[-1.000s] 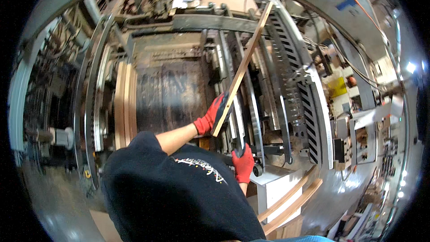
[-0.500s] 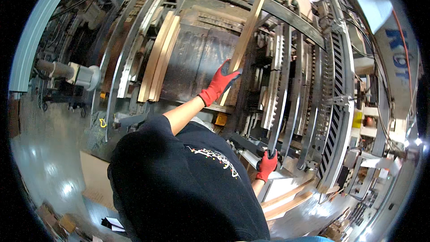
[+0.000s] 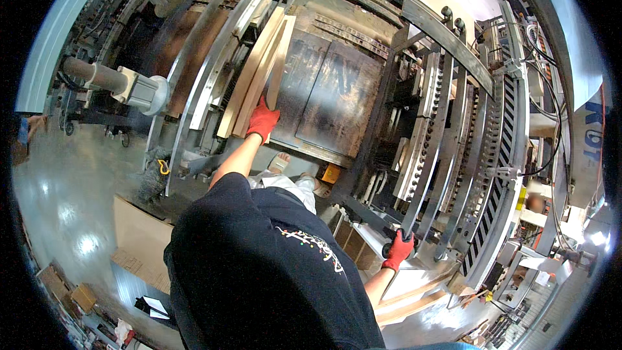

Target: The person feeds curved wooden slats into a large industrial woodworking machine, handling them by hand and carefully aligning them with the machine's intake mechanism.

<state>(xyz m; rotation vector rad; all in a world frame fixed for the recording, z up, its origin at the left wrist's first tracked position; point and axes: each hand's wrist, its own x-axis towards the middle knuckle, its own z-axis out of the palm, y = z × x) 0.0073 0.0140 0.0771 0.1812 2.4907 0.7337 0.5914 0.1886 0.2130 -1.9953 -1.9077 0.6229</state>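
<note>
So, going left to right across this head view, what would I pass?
Grey motor → wooden boards with the left hand on them → dark metal plate → right hand on a black knob → curved toothed rails.

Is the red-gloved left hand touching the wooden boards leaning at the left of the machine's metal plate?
Yes: the left hand rests on the lower end of the wooden boards, while the right hand grips a black knob lower down.

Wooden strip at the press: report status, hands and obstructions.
Left hand gripping wooden strip, set against stacked boards. Right hand on black knob. Nothing blocking.
</note>
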